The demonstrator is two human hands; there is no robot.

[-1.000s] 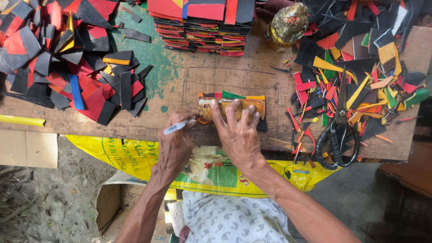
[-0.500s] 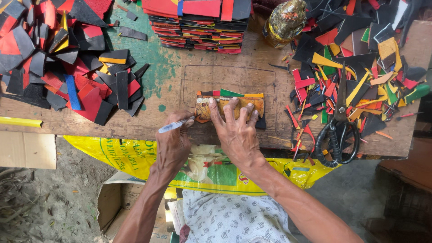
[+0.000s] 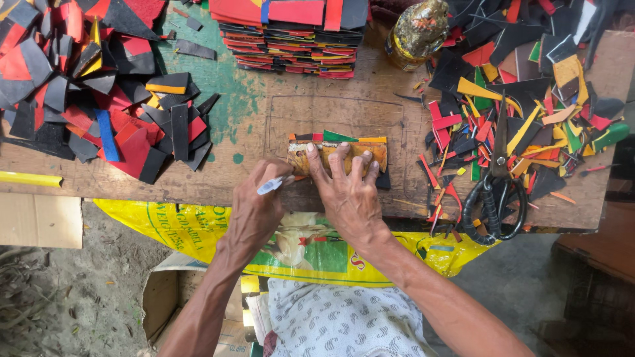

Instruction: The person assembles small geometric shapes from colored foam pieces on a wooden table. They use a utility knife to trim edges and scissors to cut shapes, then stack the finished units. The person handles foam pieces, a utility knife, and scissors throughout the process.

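From my seat I saw the left hand (image 3: 254, 211) closed around a pen (image 3: 272, 184) at the near left corner of the brown template (image 3: 337, 156), mid-desk (image 3: 278, 119), while the right hand (image 3: 347, 192) lay flat with fingers spread on it, seemingly pinning it over coloured sheets for tracing, scissors (image 3: 493, 192) parked right.

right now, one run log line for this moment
left hand: holds pen | right hand: flat on template | scissors: idle on table
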